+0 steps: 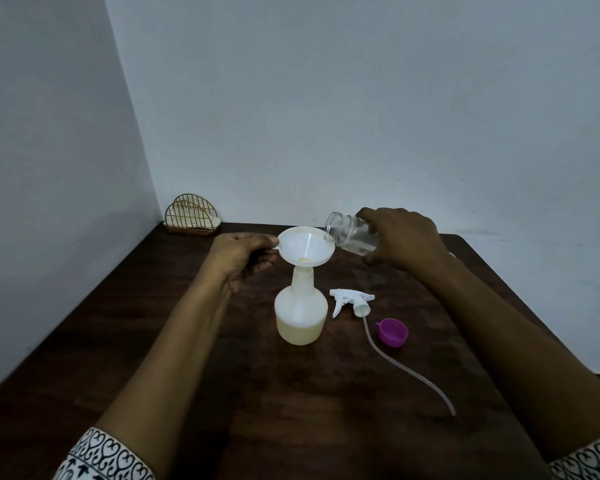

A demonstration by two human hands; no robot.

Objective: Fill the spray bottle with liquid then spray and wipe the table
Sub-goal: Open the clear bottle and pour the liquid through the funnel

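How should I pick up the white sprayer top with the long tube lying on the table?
Probably pinch the sprayer top around its round collar, coming down from above. It lies on its side on the table, and the thin tube trailing toward you would likely just flop.

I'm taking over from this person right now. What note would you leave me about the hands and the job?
Left hand pinches the tab of the funnel, steadying it in the neck of the spray bottle.
Right hand grips the clear jar, tilted with its mouth over the funnel; some liquid is inside.
On the table, right of the bottle: spray head with tube, purple cap.
Done: bottle partly filled with pale liquid.
Left: finish pouring, lift funnel out, screw spray head on, spray, wipe.
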